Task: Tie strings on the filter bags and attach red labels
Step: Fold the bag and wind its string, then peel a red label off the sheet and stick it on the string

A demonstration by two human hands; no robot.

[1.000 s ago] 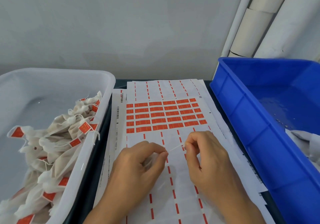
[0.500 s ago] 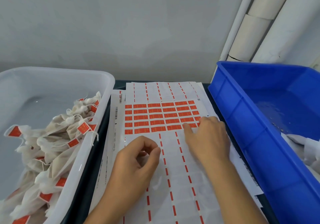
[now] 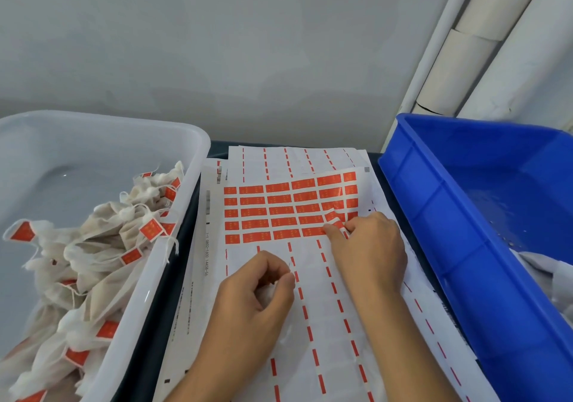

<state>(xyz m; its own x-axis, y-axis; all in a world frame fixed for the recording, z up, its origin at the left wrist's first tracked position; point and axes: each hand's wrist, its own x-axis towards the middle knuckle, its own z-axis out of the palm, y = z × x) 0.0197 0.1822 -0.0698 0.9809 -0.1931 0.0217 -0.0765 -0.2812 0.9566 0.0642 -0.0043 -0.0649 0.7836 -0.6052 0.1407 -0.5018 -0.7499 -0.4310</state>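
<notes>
Your right hand (image 3: 369, 246) is pinching a red label (image 3: 336, 219) up off the sheet (image 3: 279, 212): labelling step. Your left hand (image 3: 257, 302) curls round a filter bag (image 3: 266, 293), its string pinched. Next, I'd say, peel clean and fold it over the string.

Label sheets (image 3: 279, 212) lie between bag-filled tub (image 3: 183, 141) left, crate (image 3: 412, 190) right

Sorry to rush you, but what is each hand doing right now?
Left hand: fingers curled round a white filter bag.
Right hand: pinching a red rectangular paper label off the sheet.
</notes>
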